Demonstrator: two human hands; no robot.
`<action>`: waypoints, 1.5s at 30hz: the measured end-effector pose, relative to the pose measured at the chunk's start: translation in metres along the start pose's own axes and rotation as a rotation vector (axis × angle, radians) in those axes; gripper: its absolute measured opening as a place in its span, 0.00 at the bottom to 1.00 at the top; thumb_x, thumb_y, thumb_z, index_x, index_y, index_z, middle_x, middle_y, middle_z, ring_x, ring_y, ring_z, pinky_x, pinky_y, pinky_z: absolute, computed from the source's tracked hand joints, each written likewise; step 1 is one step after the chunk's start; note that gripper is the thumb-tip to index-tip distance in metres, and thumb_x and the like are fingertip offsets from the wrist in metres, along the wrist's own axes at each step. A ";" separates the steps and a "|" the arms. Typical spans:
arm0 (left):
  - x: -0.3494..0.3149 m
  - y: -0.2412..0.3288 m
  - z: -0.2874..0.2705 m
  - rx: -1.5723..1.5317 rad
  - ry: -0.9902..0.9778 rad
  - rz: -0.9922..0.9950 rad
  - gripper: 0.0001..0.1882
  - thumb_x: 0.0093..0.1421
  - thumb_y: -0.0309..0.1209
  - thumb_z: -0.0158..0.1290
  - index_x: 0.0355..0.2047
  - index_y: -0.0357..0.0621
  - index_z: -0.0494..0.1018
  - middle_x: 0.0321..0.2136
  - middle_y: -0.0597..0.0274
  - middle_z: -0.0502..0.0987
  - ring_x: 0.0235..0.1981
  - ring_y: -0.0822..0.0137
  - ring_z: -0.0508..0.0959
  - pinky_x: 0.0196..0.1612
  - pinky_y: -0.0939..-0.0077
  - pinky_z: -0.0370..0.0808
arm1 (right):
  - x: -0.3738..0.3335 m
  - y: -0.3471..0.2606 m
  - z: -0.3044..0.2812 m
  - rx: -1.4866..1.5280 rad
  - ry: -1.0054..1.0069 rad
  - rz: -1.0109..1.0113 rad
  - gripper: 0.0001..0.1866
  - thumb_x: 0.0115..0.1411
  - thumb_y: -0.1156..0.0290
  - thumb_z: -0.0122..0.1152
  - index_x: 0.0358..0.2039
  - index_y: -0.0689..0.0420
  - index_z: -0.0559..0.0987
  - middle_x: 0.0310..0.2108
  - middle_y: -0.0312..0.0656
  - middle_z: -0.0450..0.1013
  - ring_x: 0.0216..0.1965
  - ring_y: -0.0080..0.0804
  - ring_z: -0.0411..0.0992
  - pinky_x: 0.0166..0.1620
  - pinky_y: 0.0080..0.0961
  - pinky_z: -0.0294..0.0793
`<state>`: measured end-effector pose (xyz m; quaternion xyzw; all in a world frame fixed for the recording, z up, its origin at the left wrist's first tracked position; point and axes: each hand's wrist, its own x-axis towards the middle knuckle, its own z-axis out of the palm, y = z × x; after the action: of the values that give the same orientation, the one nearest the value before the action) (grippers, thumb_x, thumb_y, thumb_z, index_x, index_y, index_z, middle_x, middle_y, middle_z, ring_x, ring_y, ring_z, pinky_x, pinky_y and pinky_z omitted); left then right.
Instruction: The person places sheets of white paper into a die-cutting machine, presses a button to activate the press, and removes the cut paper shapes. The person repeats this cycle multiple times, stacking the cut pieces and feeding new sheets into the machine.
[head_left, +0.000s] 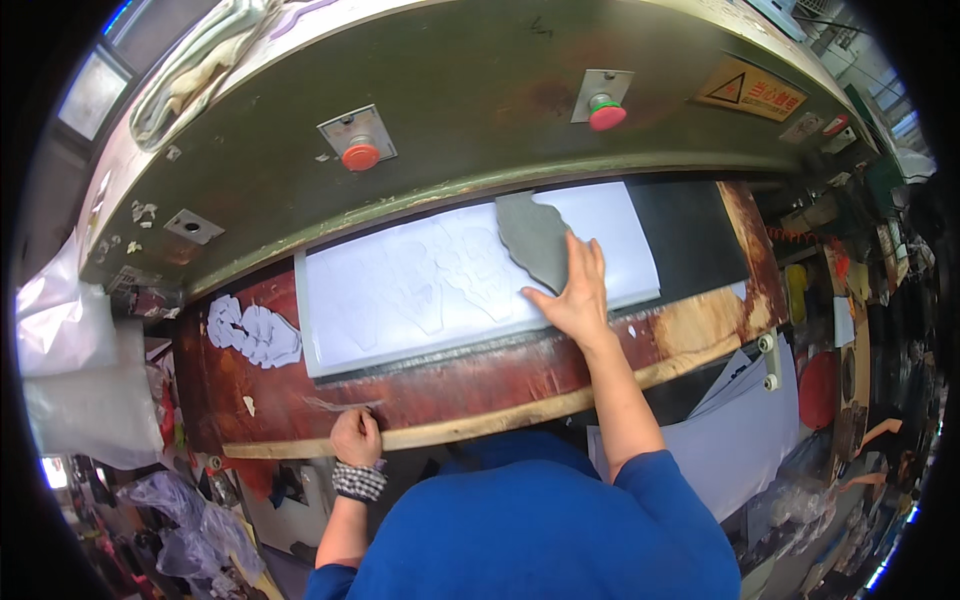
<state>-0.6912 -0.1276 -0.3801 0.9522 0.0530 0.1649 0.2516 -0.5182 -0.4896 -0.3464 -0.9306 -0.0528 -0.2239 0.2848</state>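
Observation:
A flat grey piece [532,240] with a wavy left edge lies on the white sheets [350,285]. My right hand [578,300] is at its lower right end, fingers stretched along the edge and thumb spread to the left; it touches the piece without closing round it. Outlines of cut shapes show in the sheets to the left of the piece. At the board's front edge, my left hand [356,436] is closed, with a checked band on the wrist. A thin clear strip [335,405] lies by its knuckles; what the fingers hold, if anything, is hidden.
Crumpled white cut-outs [255,332] lie on the worn red board [460,385] at left. Beyond it rises a green machine beam [470,110] with a red button [360,153] and a pink-red button [606,114]. A black pad [697,235] lies right; large white sheets [735,450] hang below.

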 end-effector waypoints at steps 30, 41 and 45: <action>-0.036 0.043 -0.031 0.051 -0.221 -0.005 0.04 0.53 0.25 0.48 0.22 0.40 0.70 0.21 0.52 0.72 0.25 0.50 0.73 0.28 0.61 0.70 | 0.000 0.057 -0.075 0.079 0.002 0.448 0.51 0.35 0.66 0.75 0.60 0.62 0.57 0.56 0.55 0.61 0.58 0.50 0.60 0.58 0.37 0.62; 0.111 -0.012 0.025 0.008 0.001 0.109 0.06 0.55 0.28 0.48 0.25 0.40 0.73 0.20 0.51 0.73 0.21 0.51 0.74 0.26 0.63 0.70 | 0.177 -0.006 0.009 0.030 0.502 0.047 0.54 0.53 0.56 0.62 0.61 0.75 0.35 0.63 0.71 0.31 0.65 0.68 0.33 0.64 0.53 0.36; 0.149 -0.021 0.028 0.080 -0.055 -0.021 0.05 0.54 0.27 0.48 0.24 0.40 0.72 0.21 0.50 0.74 0.24 0.49 0.75 0.28 0.60 0.70 | 0.172 -0.003 0.021 0.060 0.505 0.082 0.54 0.53 0.57 0.63 0.62 0.71 0.35 0.63 0.70 0.30 0.65 0.66 0.33 0.64 0.52 0.36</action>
<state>-0.5423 -0.0951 -0.3710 0.9651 0.0629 0.1338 0.2164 -0.3565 -0.4807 -0.2837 -0.8378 0.0510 -0.4357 0.3250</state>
